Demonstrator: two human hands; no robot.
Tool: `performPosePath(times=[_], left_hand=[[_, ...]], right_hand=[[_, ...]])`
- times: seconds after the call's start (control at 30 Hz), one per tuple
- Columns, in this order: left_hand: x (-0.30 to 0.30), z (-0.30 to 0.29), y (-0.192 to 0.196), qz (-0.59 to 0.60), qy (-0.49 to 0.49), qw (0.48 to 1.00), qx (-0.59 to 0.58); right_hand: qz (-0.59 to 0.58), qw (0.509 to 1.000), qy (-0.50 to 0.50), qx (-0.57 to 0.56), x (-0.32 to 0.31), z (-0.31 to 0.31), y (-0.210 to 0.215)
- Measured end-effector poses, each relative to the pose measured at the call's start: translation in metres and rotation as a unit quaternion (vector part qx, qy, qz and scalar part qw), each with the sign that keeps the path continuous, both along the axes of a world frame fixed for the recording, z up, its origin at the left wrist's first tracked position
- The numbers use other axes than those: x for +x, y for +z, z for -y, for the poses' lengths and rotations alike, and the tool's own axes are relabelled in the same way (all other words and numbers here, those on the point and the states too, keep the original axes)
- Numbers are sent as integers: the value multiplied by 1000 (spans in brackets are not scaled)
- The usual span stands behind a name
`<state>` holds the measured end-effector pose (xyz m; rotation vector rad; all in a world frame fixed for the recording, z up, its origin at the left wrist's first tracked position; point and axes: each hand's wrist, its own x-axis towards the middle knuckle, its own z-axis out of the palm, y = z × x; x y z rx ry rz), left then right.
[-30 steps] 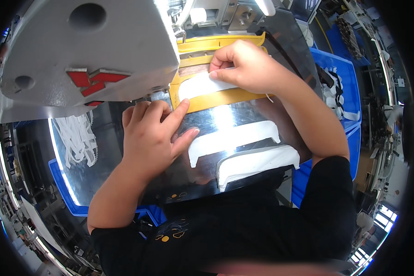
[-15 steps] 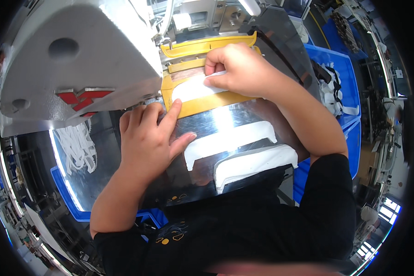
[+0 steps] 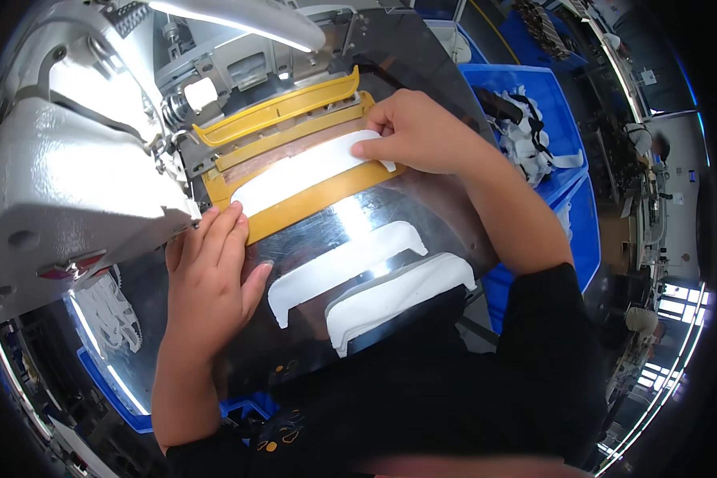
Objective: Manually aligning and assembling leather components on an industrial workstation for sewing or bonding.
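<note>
A long white fabric piece [image 3: 303,170] with a down-turned right end lies in a yellow template [image 3: 319,199] on the metal table. My right hand [image 3: 422,135] pinches it near its right end, thumb on top and the other fingers curled behind. At the template's left end my left hand [image 3: 207,279] rests with fingers stretched out, their tips at the fabric's left corner. A raised yellow clamp bar [image 3: 283,103] stands behind the template. Nearer me lie a single white piece [image 3: 342,267] of similar shape and a small stack of white pieces [image 3: 402,295].
A white sewing machine head [image 3: 80,183] rises close by my left hand, under a bright lamp [image 3: 247,20]. White strips [image 3: 111,311] lie at the left. Blue bins [image 3: 570,119] stand at the right, one holding white and black scraps.
The view has turned, so the machine and template sit further left. Along the white fabric piece, my right hand has shifted toward its right end. My left hand stays at the template's left corner.
</note>
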<state>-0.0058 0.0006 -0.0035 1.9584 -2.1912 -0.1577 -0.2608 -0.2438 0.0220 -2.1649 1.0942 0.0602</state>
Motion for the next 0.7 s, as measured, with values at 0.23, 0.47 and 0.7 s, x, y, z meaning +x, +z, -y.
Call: performPosePath(times=[0.23,0.47,0.7], left_hand=[[-4,-3,6,6,-1,1000,15],[-3,-4,6,3,-1,999,35],[-1,-3,9,6,-3,999,46]], right_hand=[[-33,998,-11,-47,0,-5,3],[-92,994,3,-56,-9,-2,13],[92,955,197,-200,-39,-20,8]])
